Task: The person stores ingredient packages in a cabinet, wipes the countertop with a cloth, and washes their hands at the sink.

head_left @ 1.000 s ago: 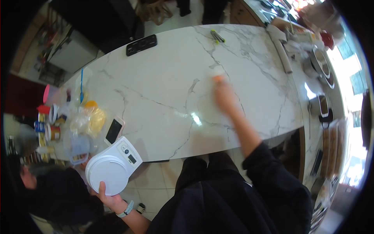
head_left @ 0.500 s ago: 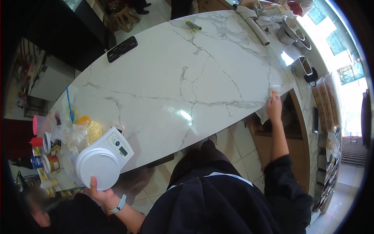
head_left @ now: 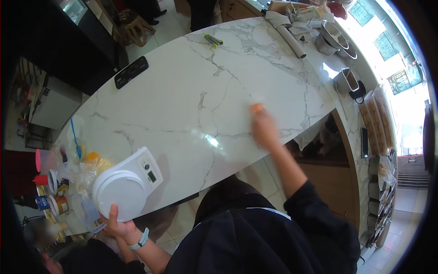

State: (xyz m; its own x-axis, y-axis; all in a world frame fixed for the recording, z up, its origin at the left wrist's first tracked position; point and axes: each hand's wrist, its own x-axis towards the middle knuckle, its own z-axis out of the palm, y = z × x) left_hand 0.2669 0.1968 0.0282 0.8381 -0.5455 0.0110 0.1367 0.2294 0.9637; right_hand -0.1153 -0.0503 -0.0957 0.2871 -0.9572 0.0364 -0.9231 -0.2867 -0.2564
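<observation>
A white kitchen scale (head_left: 122, 195) with a round platform and a small display is held at the counter's front left edge. My left hand (head_left: 122, 228) grips its near rim, the thumb on top of the platform. Over the middle right of the marbled counter (head_left: 169, 102), my right hand (head_left: 265, 128) is closed round a small orange object (head_left: 257, 108), blurred by motion. Its exact kind is too smeared to tell.
At the left stand plastic bags (head_left: 89, 171), a clear container (head_left: 86, 211) and tubs (head_left: 58, 204). A dark phone-like device (head_left: 132, 72) and a green-tipped tool (head_left: 213, 40) lie at the back. A paper roll (head_left: 290, 41) and metal pans (head_left: 331, 39) are right. Another person (head_left: 91, 253) is lower left.
My right hand went from the middle of the counter to its right edge, then back toward the middle with the orange object. The scale in my left hand now covers the pink-edged phone.
</observation>
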